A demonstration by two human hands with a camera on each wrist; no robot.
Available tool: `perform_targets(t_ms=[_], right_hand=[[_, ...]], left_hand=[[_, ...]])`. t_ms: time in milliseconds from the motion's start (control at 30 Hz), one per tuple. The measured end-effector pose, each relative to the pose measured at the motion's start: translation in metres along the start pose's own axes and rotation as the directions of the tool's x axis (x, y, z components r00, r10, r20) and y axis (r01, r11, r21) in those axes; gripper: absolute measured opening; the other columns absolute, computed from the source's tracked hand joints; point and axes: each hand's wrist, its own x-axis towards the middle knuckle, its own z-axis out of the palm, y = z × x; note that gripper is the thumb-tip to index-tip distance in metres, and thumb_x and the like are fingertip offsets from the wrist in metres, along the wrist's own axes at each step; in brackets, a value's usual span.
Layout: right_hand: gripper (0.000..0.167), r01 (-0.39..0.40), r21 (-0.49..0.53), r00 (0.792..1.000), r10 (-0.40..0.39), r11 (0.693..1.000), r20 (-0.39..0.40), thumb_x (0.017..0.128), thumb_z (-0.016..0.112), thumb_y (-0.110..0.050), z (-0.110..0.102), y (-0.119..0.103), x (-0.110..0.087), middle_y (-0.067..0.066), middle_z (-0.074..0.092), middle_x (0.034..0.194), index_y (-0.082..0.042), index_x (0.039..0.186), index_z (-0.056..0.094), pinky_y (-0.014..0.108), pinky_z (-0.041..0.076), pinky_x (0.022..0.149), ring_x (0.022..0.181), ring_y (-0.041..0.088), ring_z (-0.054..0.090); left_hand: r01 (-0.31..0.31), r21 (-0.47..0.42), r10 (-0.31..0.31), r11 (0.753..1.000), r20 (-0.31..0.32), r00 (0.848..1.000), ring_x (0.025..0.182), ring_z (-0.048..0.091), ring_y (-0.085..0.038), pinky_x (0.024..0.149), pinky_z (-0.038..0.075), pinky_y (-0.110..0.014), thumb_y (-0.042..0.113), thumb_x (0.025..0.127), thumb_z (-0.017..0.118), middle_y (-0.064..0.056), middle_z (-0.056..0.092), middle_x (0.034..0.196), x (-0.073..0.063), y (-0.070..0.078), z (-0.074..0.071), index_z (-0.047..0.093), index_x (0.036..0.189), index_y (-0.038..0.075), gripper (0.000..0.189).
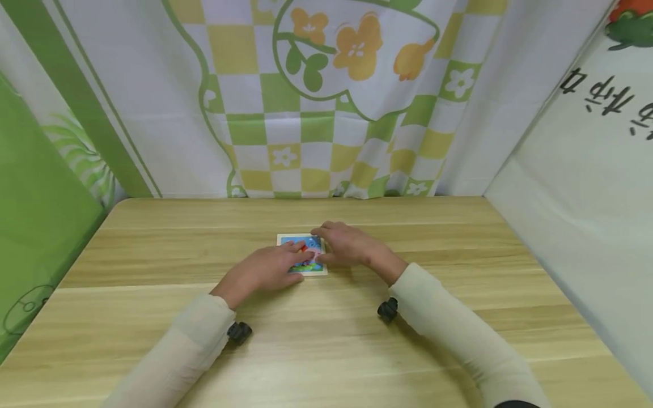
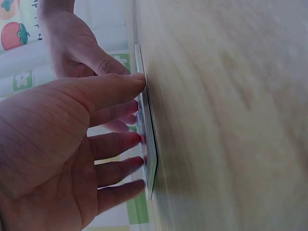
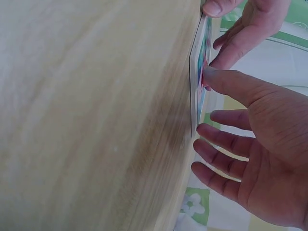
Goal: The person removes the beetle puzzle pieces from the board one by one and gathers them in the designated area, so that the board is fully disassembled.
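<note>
A small square picture board (image 1: pixel 313 267), with a pale border and a colourful blue, red and green picture, lies flat on the table. My left hand (image 1: pixel 267 267) comes from the left with its fingers spread over the picture, thumb at the near edge. In the left wrist view its fingertips meet the face of the thin board (image 2: pixel 150 161). At the right side is my right hand (image 1: pixel 349 243), its thumb tip on the picture in the right wrist view and its other fingers (image 3: pixel 219 156) loosely bent around the far right corner. Both hands hide part of the picture.
The wooden table (image 1: pixel 398 362) stretches around the board. Behind it hangs a green, yellow and white checked curtain (image 1: pixel 316 130). A green panel (image 1: pixel 41 187) stands at left and a white sheet with writing (image 1: pixel 576 170) at right. Each wrist carries a small black device (image 1: pixel 238 332).
</note>
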Motion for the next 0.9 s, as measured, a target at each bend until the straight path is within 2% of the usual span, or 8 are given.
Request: perform_targets(t_ms=[433,667,900], right_hand=[[0.076,0.003,-0.028,1.0,-0.003,1.0,0.005,0.095,0.073,-0.048,0.0,-0.001,0.006,0.013,0.051,0.145,-0.01,0.155,0.046,0.048,0.046,0.105,0.131,0.032,0.05],[0.079,0.021,-0.028,1.0,-0.022,0.999,-0.015,0.092,0.078,-0.046,-0.001,0.0,0.009,0.015,0.054,0.142,-0.003,0.151,0.048,0.047,0.044,0.106,0.129,0.034,0.052],[0.077,0.021,0.001,1.0,-0.021,1.0,-0.015,0.09,0.081,-0.044,-0.002,0.002,0.013,0.015,0.056,0.139,-0.002,0.147,0.051,0.045,0.045,0.105,0.127,0.033,0.053]], left_hand=[[0.006,-0.035,-0.005,0.999,0.025,1.0,0.146,0.033,-0.044,0.109,0.038,-0.059,0.026,0.105,0.062,-0.021,0.029,0.163,0.0,0.002,-0.003,0.047,0.155,0.008,0.055],[-0.012,-0.044,0.013,0.999,0.019,1.0,0.146,0.034,-0.043,0.112,0.036,-0.058,0.024,0.105,0.064,-0.022,0.03,0.163,-0.001,0.001,-0.003,0.047,0.155,0.006,0.056],[-0.039,-0.043,0.039,0.998,0.004,0.999,0.142,0.039,-0.046,0.111,0.037,-0.057,0.02,0.103,0.065,-0.026,0.035,0.16,0.003,0.0,-0.005,0.05,0.152,0.004,0.054]])
